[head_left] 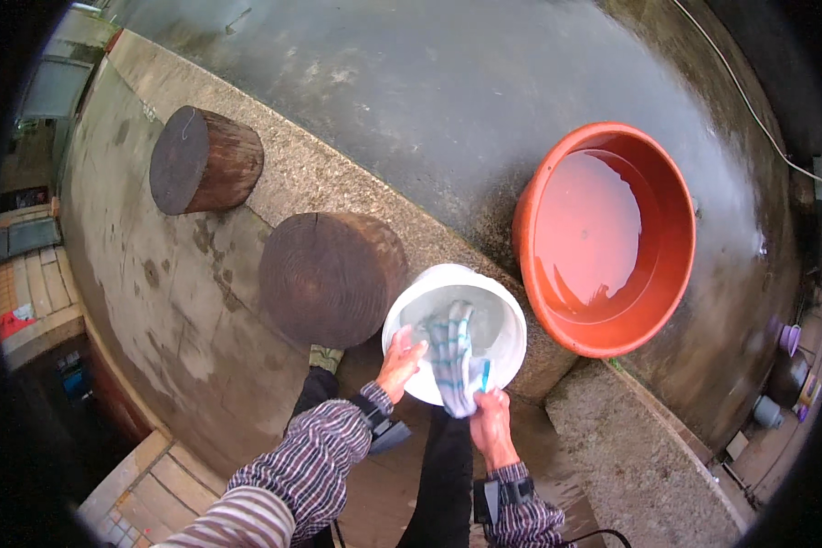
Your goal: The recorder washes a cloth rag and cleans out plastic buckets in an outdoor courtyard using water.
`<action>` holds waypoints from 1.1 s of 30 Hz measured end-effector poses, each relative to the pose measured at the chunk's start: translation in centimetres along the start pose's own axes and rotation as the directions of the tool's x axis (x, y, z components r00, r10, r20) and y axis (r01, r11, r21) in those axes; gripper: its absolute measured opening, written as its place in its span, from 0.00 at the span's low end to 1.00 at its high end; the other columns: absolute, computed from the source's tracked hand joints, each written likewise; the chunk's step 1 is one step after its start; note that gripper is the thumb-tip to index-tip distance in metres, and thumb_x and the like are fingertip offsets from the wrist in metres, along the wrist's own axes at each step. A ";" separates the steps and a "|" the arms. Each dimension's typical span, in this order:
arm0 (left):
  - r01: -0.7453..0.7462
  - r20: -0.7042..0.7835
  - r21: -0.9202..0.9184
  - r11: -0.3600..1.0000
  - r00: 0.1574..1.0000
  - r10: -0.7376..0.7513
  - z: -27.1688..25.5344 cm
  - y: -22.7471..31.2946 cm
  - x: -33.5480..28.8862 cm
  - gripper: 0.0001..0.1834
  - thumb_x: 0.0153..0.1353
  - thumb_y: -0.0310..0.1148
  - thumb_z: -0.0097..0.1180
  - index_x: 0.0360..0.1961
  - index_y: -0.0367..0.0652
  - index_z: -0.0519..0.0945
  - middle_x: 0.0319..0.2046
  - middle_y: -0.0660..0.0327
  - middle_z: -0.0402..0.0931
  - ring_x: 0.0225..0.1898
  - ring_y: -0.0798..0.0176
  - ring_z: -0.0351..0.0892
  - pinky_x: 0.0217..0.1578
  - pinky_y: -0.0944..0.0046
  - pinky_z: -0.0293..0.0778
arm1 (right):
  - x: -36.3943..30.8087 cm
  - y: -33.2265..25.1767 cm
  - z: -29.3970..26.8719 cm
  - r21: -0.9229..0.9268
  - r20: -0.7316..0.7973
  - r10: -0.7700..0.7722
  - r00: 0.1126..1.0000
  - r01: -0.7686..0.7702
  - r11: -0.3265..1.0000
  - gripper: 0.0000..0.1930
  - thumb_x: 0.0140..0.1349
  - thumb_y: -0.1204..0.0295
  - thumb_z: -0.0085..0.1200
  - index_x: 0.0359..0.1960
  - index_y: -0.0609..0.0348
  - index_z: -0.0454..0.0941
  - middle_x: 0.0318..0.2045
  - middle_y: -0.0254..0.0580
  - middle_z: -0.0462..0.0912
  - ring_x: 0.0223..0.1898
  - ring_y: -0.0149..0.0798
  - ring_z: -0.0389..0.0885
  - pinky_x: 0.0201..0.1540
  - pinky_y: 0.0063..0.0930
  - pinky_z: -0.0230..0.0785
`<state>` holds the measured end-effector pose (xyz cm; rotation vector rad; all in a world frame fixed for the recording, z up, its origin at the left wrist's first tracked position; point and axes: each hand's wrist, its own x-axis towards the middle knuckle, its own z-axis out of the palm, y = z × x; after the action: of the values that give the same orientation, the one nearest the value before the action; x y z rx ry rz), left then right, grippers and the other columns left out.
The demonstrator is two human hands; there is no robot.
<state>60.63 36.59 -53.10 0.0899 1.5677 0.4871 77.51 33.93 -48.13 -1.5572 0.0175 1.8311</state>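
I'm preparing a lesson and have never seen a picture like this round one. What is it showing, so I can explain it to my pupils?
There is no machine here: these are a person's bare hands. The picture comes from a camera worn on that person's head, looking down; its fisheye lens bends straight edges near the rim.

The right hand holds one end of a striped cloth over a white bucket. The left hand is at the bucket's left side; whether it grips the rim is hard to tell.

To the left are a nearer log and a farther log. To the right, an orange basin holds clear liquid.
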 end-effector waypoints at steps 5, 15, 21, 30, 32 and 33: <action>0.223 0.075 -0.021 0.975 0.972 -0.221 0.4 -0.2 3.0 0.45 0.52 0.52 0.52 0.62 0.54 0.38 0.62 0.54 0.36 0.61 0.51 0.42 0.50 0.40 0.55 | -5.3 -3.6 2.7 0.189 0.254 0.021 0.967 -0.071 0.979 0.23 0.48 0.76 0.49 0.49 0.68 0.63 0.44 0.42 0.72 0.46 0.36 0.71 0.51 0.31 0.61; 0.164 0.276 -0.090 0.982 0.952 -0.133 -0.3 -6.2 5.9 0.17 0.55 0.29 0.48 0.46 0.34 0.69 0.36 0.56 0.74 0.37 0.65 0.73 0.36 0.64 0.71 | 2.2 1.4 3.9 -0.368 0.213 -0.059 0.975 0.136 0.920 0.20 0.51 0.72 0.54 0.45 0.64 0.66 0.39 0.44 0.75 0.40 0.36 0.75 0.41 0.28 0.67; 0.011 0.072 0.156 0.988 0.997 -0.022 -0.3 -9.7 6.4 0.14 0.55 0.35 0.43 0.32 0.33 0.74 0.28 0.50 0.75 0.32 0.59 0.74 0.30 0.60 0.68 | 8.2 5.9 1.8 -0.853 0.246 -0.379 0.892 0.385 0.353 0.14 0.53 0.63 0.49 0.31 0.64 0.70 0.18 0.59 0.74 0.23 0.58 0.75 0.27 0.45 0.66; 0.084 0.157 -0.105 0.991 0.985 -0.066 0.0 -3.9 5.1 0.35 0.61 0.45 0.42 0.62 0.49 0.41 0.60 0.57 0.47 0.59 0.60 0.50 0.54 0.54 0.53 | 17.6 7.4 -3.9 -0.957 -0.122 -0.349 0.929 -0.018 0.288 0.31 0.48 0.61 0.54 0.52 0.64 0.58 0.40 0.66 0.69 0.42 0.59 0.70 0.43 0.43 0.65; 0.085 -0.013 -0.108 0.991 0.996 -0.087 -1.1 -3.2 5.5 0.39 0.60 0.47 0.43 0.62 0.55 0.33 0.63 0.58 0.37 0.62 0.56 0.41 0.55 0.44 0.46 | 18.2 6.9 -1.2 -0.938 -0.109 -0.390 0.914 0.035 0.344 0.37 0.48 0.60 0.55 0.58 0.58 0.52 0.49 0.67 0.64 0.48 0.59 0.67 0.48 0.42 0.63; 0.070 0.026 -0.096 0.993 0.997 -0.068 -1.7 -3.0 5.6 0.41 0.59 0.49 0.44 0.62 0.57 0.30 0.63 0.56 0.35 0.64 0.55 0.35 0.56 0.43 0.44 | 18.1 6.5 0.0 -0.983 -0.087 -0.253 0.964 -0.041 0.181 0.41 0.47 0.60 0.56 0.60 0.54 0.45 0.53 0.66 0.57 0.51 0.59 0.63 0.50 0.41 0.61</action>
<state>59.33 35.44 -59.46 -0.0324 1.5171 0.5049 73.93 38.29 -66.55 -2.5218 -1.4632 1.4690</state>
